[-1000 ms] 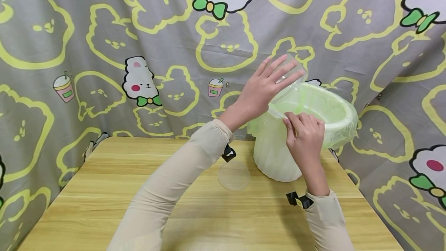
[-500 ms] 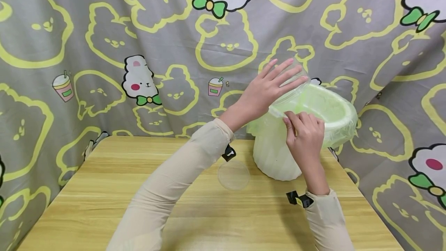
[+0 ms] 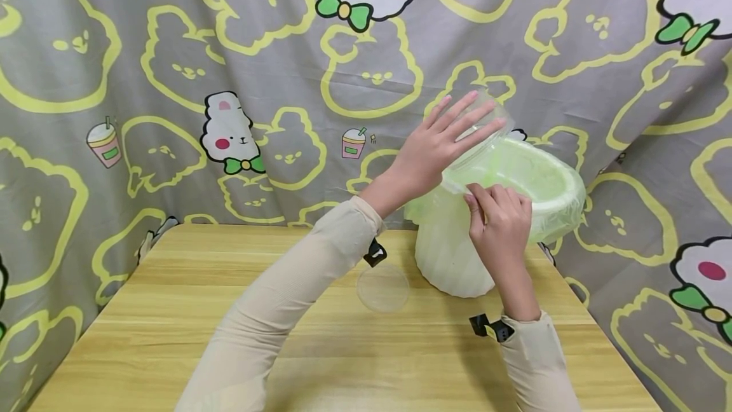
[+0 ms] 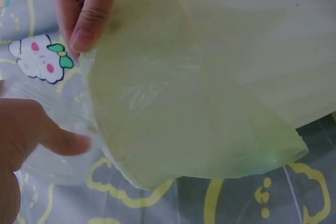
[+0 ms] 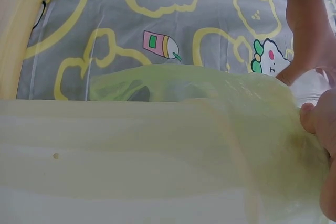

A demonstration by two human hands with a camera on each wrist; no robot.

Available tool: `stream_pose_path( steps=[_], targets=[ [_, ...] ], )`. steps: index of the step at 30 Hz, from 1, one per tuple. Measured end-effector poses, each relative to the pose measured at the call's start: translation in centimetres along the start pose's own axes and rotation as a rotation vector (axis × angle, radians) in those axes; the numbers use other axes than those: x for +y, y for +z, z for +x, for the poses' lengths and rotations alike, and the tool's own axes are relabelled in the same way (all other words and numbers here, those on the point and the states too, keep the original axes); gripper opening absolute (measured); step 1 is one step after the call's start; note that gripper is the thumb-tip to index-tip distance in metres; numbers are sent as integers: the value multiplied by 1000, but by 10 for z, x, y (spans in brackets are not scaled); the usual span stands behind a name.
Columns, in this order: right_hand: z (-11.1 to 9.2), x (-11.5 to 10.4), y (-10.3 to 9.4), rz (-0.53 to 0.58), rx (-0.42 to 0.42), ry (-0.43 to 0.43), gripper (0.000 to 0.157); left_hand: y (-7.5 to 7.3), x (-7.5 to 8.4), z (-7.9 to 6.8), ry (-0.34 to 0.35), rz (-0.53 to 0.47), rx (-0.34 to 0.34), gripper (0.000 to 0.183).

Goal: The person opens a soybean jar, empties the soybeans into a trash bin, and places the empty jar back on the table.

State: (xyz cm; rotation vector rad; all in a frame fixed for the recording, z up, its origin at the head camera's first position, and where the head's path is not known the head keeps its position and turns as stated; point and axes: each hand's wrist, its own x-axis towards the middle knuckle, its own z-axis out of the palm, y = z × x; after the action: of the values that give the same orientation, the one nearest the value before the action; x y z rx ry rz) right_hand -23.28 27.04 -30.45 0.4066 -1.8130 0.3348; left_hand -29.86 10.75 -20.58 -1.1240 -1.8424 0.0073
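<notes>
My left hand [image 3: 431, 145] grips a clear plastic container [image 3: 496, 107], fingers spread over its side, and holds it tilted at the mouth of a trash bin [image 3: 448, 259]. In the left wrist view its thumb [image 4: 68, 142] lies in front of the container, beside the bin's edge. The white ribbed bin is lined with a pale green plastic bag [image 3: 549, 173], folded over the rim. With thumb and curled fingers my right hand [image 3: 502, 218] pinches the bag-covered near rim. The bin's bottom inside is hidden in every view.
A clear round lid [image 3: 384, 288] lies flat on the wooden table [image 3: 229, 259], left of the bin. Behind the table hangs a grey patterned curtain [image 3: 286, 68], close to the bin and the container.
My left hand and the clear container have rocked slightly, dipping and then rising again over the bin. My right hand keeps its pinch on the rim.
</notes>
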Motion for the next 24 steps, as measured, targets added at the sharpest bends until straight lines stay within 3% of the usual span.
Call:
stream_pose_path(
  steps=[13, 24],
  targets=[
    [0, -1, 1, 9, -1, 6, 13, -2, -1, 2, -34, 82, 65, 85],
    [-1, -1, 0, 1, -15, 13, 16, -3, -1, 0, -69, 83, 66, 86]
  ],
)
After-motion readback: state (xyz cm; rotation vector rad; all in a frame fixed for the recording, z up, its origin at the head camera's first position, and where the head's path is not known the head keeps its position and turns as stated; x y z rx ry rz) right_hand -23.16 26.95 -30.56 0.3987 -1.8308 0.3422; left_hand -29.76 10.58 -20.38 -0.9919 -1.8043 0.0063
